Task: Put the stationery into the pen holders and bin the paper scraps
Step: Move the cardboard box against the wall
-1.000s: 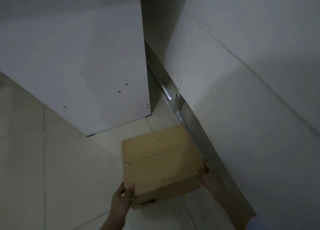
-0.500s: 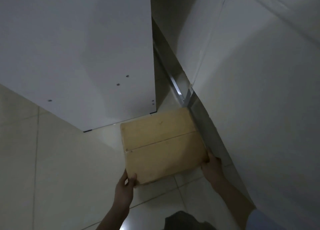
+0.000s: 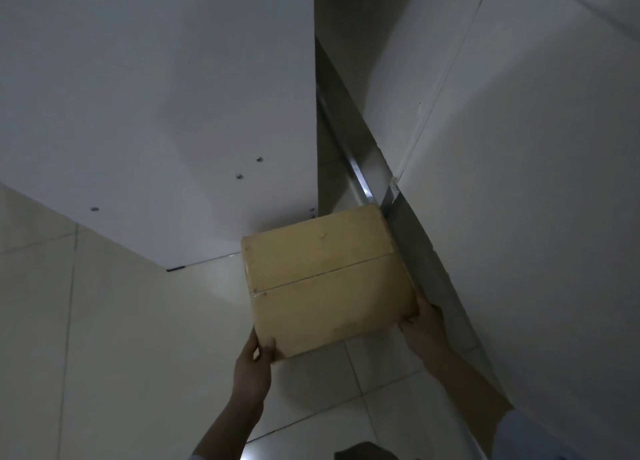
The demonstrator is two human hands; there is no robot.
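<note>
Cardboard box sits just below frame centre, flaps closed, one seam running across the top from 8 to 2 o'clock. Contents can't be told, lid hides them. Both hands are on it.

Left hand is at the box's 7 o'clock corner. Its thumb lies flat on the top edge and the other fingers are tucked down the side, mostly hidden, so it's clamped on the corner.

Right hand is at the box's 4 o'clock corner with fingers curled round the lower edge, gripping. A pale sleeve shows at 5 o'clock in the frame.

Can't tell if the box rests on the floor or is held just off it. The floor has pale glossy tiles with thin grout lines.

White cabinet panel fills the 11 o'clock side, with small screws near its lower edge. The box's far edge meets the panel's bottom corner in view, but contact is unclear.

Wall fills the 2 o'clock side, and a grey metal strip runs along its base. The box's right side sits just beside that strip.

A dark blurry shape sits at 6 o'clock on the bottom edge, unidentifiable. Lighting is dim.
</note>
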